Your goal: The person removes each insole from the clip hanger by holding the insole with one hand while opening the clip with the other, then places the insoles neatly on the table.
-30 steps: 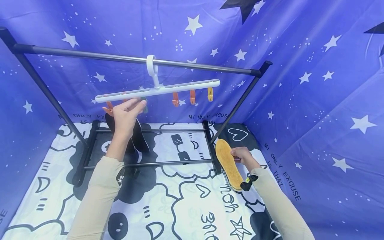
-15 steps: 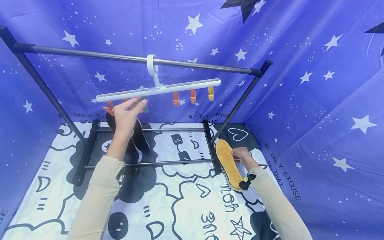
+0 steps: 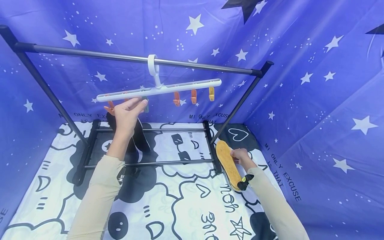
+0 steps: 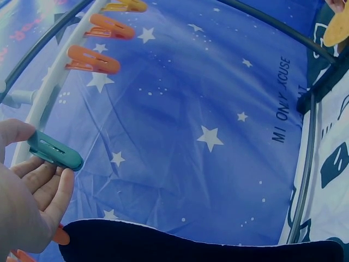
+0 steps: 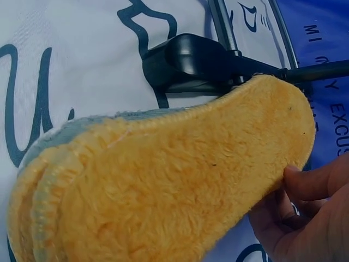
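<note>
In the head view my left hand (image 3: 126, 115) is raised to the white hanger (image 3: 177, 88), which hooks over the rack's top bar. Thumb and fingers pinch a green clip (image 4: 57, 153) under the hanger, as the left wrist view shows. Beside that hand, black insoles (image 3: 141, 136) hang below the left-hand orange clips (image 3: 110, 106). Low on the right, my right hand (image 3: 242, 158) grips the edge of a fuzzy yellow insole (image 5: 191, 169), thumb on top and fingers beneath. More layers show under it, yellow and grey-blue, at the wide end.
A dark metal rack (image 3: 90, 53) spans the table, its lower bars near the cloth. Orange clips (image 3: 194, 96) and a yellow clip (image 3: 211, 94) hang from the hanger's right half. Blue star-printed cloth (image 3: 315, 100) walls the back and sides. A black-and-white patterned cloth (image 3: 180, 186) lies below.
My right wrist has shifted slightly left, and the yellow insole's upper end sits a touch lower. My left hand stays at the green clip.
</note>
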A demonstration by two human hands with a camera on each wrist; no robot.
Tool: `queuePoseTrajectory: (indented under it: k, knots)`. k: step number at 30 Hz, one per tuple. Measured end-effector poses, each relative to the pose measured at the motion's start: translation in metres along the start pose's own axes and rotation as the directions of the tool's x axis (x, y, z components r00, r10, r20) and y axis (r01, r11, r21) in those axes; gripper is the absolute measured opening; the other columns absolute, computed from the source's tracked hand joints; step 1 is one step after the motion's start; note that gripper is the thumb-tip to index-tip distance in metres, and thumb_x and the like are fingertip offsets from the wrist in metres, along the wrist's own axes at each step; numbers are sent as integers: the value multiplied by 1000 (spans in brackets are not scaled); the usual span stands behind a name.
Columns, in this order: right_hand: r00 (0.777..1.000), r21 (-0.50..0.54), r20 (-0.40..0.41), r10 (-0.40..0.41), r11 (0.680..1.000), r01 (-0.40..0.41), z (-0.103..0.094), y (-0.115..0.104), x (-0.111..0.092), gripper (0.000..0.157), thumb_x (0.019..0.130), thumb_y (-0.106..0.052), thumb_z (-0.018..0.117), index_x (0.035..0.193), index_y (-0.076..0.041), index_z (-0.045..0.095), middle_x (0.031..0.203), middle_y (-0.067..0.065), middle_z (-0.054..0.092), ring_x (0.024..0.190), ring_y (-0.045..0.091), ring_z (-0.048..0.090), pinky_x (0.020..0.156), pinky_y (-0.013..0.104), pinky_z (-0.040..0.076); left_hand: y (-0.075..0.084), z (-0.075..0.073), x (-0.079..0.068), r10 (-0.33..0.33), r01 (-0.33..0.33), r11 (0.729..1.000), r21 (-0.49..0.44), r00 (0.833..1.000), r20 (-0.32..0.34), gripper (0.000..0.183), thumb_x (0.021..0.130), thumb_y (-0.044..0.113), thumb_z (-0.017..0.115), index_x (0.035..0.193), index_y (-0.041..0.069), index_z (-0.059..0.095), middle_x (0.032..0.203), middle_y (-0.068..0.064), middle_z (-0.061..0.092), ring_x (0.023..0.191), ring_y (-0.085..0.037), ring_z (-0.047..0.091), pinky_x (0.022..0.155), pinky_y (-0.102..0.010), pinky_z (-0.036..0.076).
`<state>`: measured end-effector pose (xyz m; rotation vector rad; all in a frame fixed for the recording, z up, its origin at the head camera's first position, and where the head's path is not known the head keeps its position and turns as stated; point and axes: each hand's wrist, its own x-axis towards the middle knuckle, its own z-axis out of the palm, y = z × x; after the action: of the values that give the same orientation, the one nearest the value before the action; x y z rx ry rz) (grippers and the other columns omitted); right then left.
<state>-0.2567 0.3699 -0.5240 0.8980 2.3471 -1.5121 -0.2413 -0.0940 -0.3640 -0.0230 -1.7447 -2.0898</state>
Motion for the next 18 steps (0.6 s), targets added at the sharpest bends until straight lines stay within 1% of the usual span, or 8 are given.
queuePoseTrajectory:
  k: [3,7,11,18]
  knots:
    - [1000,14,2,-6,1000,6,0,1,1,5,85,8,56,84,4,59,62,1,54,59,15,55,58,30,53,0,0,0,1,-1,1000,4,1000,2,35,92,5,73,123,-11,67,79,29,71,84,5,71,77,-13,59]
    - [1000,15,-8,-21,1000,21,1,2,1,5,83,9,57,86,5,59,61,1,54,57,14,54,54,28,52,0,0,0,6,-6,1000,4,1000,5,35,92,5,73,123,-11,67,80,29,71,85,6,71,78,-13,59]
    - [999,4,-28,-38,999,39,3,3,2,7,83,9,58,86,2,56,60,-1,52,54,12,53,51,26,50,1,0,0,2,-2,1000,6,1000,3,36,92,5,73,123,-11,67,79,29,71,84,6,71,77,-13,59]
    - [995,-69,-70,-67,996,62,6,2,2,15,79,7,58,75,-5,51,58,0,51,54,13,52,50,27,49,1,0,0,-11,11,1000,5,1000,3,36,92,5,73,123,-12,67,78,29,70,83,6,71,77,-13,59]
